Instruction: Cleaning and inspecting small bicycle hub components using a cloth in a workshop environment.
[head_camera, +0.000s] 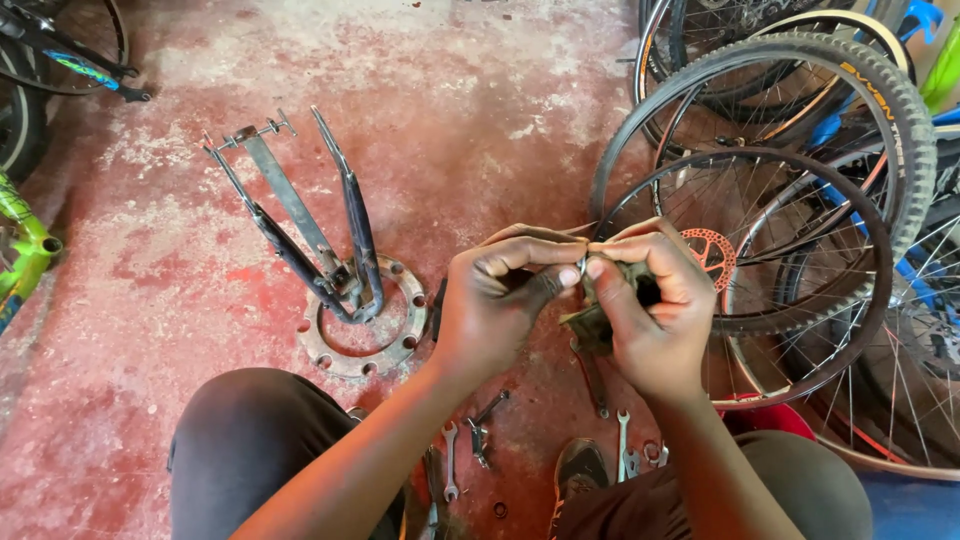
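Observation:
My left hand (497, 300) and my right hand (650, 305) meet in front of me, fingertips touching. My right hand grips a small dark, greasy part (597, 322) wrapped partly in a dirty rag. The thumb and forefinger of my left hand pinch a tiny metal piece (581, 266) at the top of that part. What the small piece is cannot be made out. Both hands hover above the red concrete floor (180, 280), between my knees.
A metal wheel stand (330, 250) on a round flange base (362, 335) stands to the left. Several spanners (450, 462) and small parts lie on the floor below my hands. Bicycle wheels (790, 270) with a red disc rotor (712, 256) lean at right. A green bike frame (25, 250) is at far left.

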